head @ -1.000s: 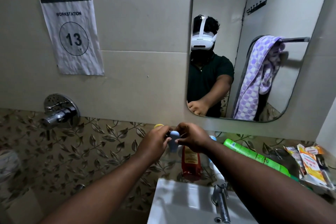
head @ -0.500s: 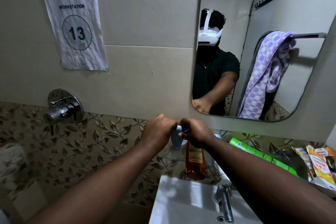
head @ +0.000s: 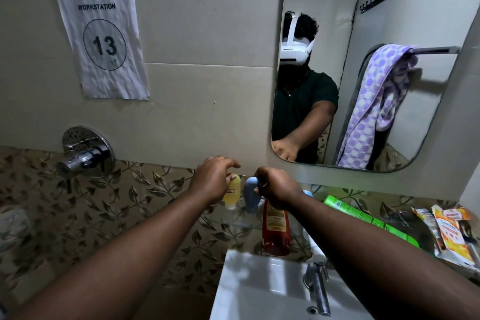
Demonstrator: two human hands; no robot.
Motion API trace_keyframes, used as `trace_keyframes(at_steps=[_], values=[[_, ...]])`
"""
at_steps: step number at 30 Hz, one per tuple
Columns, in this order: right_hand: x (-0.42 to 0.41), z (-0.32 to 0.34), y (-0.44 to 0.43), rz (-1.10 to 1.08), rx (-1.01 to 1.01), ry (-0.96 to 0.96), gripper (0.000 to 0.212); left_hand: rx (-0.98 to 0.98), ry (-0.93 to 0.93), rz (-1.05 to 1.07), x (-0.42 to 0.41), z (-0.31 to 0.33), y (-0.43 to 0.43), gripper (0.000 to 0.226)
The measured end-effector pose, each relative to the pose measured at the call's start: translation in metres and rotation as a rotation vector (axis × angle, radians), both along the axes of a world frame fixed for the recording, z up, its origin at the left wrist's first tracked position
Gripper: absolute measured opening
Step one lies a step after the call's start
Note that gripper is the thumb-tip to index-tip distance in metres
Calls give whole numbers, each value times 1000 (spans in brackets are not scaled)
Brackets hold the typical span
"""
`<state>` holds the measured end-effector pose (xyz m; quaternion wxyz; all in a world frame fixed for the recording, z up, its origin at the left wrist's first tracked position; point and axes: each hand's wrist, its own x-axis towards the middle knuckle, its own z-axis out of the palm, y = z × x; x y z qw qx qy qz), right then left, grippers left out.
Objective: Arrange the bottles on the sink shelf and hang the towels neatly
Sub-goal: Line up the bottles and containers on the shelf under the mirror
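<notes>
Both hands (head: 214, 179) forward, fingers (head: 259, 189) curled.

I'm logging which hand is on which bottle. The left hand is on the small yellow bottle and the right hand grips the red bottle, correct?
Not quite. In the head view the right hand grips the grey-blue bottle, not the red bottle, which stands untouched just below that hand. The left hand is indeed on the small yellow bottle.

The room was dim, the wide lens bowed the mirror (head: 363, 86) edges, and the lower corners looked soft and blurred.
</notes>
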<state>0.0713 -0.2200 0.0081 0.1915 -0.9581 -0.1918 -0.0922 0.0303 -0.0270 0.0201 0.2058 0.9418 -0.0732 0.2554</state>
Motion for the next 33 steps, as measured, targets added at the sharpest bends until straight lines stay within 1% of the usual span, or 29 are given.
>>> trace_keyframes(at_steps=[2,4,7,16,19,20,22,23,24,26,27,28,31,33], values=[[0,0,1,-2,-3,-5,21,-76,82,-4,0,-4,2,31],[0,0,1,-7,-6,-4,18,-105,113,1,0,-7,4,26],[-1,1,2,-11,-5,8,18,-119,118,6,-1,-10,3,23],[-3,4,2,13,5,18,22,-151,147,-18,1,-11,4,23],[-3,5,1,17,4,22,27,-148,146,-32,0,-11,3,28],[-3,5,0,19,1,27,30,-156,142,-41,-1,-10,3,33],[-4,7,-2,26,7,54,39,-163,117,-47,-4,-12,3,50],[-4,8,-5,28,10,68,42,-140,76,-38,-9,-13,3,58],[-4,10,-8,27,7,74,43,-92,-5,-31,-15,-16,4,62],[-5,13,-16,15,6,73,43,72,-218,-56,-29,-25,5,64],[-6,14,-21,8,9,72,44,155,-296,-100,-36,-32,4,63],[-7,15,-25,-5,7,71,46,234,-331,-173,-42,-42,0,62],[-11,19,-36,-47,14,61,49,508,-307,-415,-57,-76,-18,63],[-17,23,-41,-60,33,47,48,676,-301,-450,-63,-96,-33,69]])
